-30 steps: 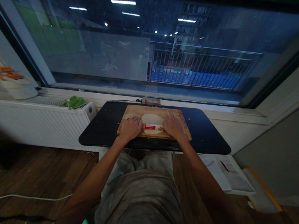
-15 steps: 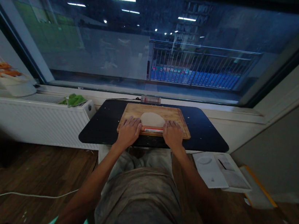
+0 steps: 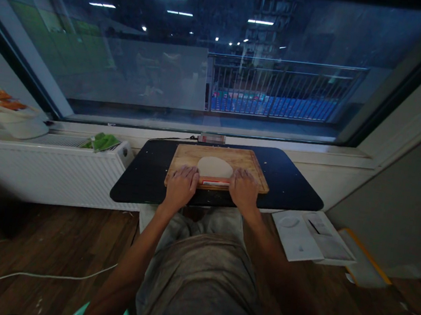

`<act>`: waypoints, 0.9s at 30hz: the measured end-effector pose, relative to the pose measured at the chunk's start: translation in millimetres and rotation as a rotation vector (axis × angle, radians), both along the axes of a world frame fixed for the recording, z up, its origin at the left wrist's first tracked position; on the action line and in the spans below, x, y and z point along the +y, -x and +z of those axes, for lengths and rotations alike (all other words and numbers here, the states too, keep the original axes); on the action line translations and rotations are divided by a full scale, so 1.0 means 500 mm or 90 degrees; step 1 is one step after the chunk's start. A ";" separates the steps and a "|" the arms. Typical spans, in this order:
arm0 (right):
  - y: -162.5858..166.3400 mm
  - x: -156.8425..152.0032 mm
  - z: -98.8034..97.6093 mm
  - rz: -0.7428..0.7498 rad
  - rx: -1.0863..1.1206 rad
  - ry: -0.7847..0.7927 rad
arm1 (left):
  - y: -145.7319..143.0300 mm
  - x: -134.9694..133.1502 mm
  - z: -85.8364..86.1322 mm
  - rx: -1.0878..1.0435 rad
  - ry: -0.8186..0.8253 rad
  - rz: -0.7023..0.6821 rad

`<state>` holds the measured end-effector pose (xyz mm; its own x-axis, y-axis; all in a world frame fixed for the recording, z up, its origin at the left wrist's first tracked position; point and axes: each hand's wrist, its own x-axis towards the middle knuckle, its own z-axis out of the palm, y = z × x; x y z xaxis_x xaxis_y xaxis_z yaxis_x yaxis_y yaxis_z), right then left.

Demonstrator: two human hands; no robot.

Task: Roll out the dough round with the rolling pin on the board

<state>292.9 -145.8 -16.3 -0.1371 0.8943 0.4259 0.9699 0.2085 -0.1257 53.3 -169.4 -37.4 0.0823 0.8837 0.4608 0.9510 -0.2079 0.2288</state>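
Observation:
A flat, pale round of dough lies on a wooden cutting board. Along its near edge runs a rolling pin, reddish-brown with a white label at the middle. My left hand is closed over the pin's left end, fingers bent and pointing away from me. Over the right end, my right hand is closed in the same way. Both hands hide the pin's ends. The board rests on a small black table in front of my lap.
Behind the table is a window sill with a small blurred-out item. To the left, a white radiator carries green leaves and a white pot. An open white box lies at right; a cable crosses the floor.
The view has shifted slightly. Both hands stay on the rolling pin at the dough's near edge, with hardly any visible movement on the board.

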 end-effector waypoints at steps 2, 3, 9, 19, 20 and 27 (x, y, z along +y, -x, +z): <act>-0.003 -0.017 -0.015 0.000 0.004 -0.026 | -0.001 -0.017 -0.009 -0.005 -0.021 0.005; -0.005 -0.022 -0.020 0.001 0.004 -0.040 | -0.002 -0.023 -0.014 -0.005 -0.033 0.004; -0.001 0.017 -0.006 0.009 -0.025 -0.041 | -0.004 0.002 -0.009 0.026 -0.048 0.021; 0.022 0.058 0.015 -0.017 -0.049 -0.010 | 0.001 0.076 0.029 0.101 0.001 0.024; 0.020 0.046 0.010 -0.015 -0.040 -0.018 | 0.002 0.066 0.021 0.083 -0.015 0.020; 0.004 -0.024 -0.022 0.003 0.026 -0.071 | 0.011 -0.016 -0.026 -0.010 -0.057 -0.012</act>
